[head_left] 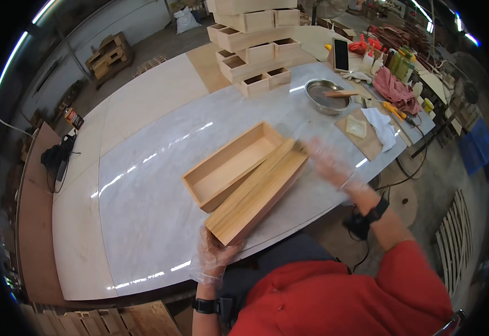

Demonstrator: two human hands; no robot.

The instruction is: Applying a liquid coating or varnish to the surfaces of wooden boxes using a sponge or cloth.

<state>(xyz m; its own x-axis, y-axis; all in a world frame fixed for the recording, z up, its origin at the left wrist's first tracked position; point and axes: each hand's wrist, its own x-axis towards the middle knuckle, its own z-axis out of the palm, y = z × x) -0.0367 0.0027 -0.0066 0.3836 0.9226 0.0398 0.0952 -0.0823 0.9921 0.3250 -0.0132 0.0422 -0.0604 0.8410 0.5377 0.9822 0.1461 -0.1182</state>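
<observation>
My left hand [215, 251], in a thin clear plastic glove, grips the near end of a long wooden box [258, 193] tilted over the table. A broad face with dark grain streaks is turned up. At the box's far end is my right hand [329, 163], gloved too and blurred by motion. Its fingers are drawn together at a small dark piece [299, 147] touching the wood; its kind cannot be made out. Just beyond lies a second long box [230, 162], open side up, partly covered by the first one.
Small wooden boxes with compartments [255, 53] are stacked at the table's far side. A round metal bowl [326, 92] has a wooden strip across it. Right of it lie a white cloth [380, 129], orange-handled pliers [393, 109], a pink cloth [396, 92] and bottles [402, 64]. A phone [340, 54] stands upright.
</observation>
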